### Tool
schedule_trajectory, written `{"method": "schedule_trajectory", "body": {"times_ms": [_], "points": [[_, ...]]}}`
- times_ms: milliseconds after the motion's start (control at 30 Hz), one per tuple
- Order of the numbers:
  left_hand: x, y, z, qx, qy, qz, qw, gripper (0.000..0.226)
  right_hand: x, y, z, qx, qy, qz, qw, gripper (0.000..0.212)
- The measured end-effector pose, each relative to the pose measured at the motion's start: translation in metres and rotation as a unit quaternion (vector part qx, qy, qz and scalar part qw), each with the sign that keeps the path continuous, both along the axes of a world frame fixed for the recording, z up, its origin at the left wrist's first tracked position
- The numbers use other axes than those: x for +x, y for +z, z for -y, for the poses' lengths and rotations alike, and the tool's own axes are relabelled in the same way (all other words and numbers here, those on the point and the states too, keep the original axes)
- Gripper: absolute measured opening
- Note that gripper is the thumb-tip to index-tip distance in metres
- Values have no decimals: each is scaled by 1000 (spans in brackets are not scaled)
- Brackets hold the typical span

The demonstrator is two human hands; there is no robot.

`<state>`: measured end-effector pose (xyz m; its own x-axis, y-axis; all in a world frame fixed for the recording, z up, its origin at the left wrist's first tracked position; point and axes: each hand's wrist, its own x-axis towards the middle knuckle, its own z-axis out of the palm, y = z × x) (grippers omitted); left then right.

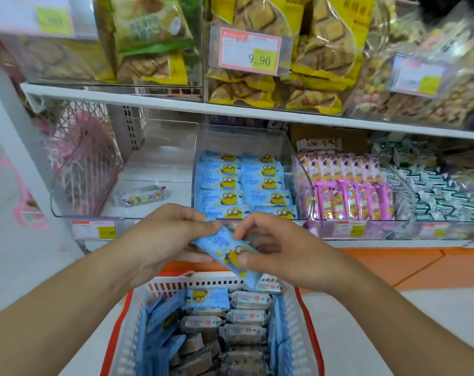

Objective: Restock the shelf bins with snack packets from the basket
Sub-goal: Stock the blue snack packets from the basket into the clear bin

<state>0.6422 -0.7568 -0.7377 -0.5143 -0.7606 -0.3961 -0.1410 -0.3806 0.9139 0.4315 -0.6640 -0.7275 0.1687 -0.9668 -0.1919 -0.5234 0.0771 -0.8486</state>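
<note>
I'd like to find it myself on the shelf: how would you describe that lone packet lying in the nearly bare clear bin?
Start at the lower white shelf and its row of clear bins. Go to the leftmost bin, beside the one packed with blue cartoon packets. The lone packet lies there on its side, a clear wrapper with a pale yellowish snack inside, the only item there while neighbouring bins are full.

Two bare forearms, sleeveless to the frame's edge, no rings or watch visible.

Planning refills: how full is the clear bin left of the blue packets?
Nearly empty: the left bin holds one packet on its floor.
</note>
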Motion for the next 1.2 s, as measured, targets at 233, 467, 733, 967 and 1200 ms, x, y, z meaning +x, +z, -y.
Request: {"method": "schedule_trajectory", "body": {"times_ms": [233, 467, 733, 967, 1200], "points": [[-12, 0, 2, 19, 77, -75, 994, 34, 9, -5, 6, -187, -62, -243, 950, 30], [-3, -3, 58, -371, 153, 186, 897, 19, -9, -3, 41, -188, -133, -272, 934, 31], [0, -39, 95, -465, 26, 219, 857, 52, -33, -24, 189, -185, -113, -335, 917, 44], [0, -42, 94, -472, 47, 168, 864, 50, -33, -51, 276, -243, -110, -378, 886, 38], [0, -45, 92, -454, 64, 150, 876, 50, -35, -71, 285, -240, -89, -334, 907, 32]]}}
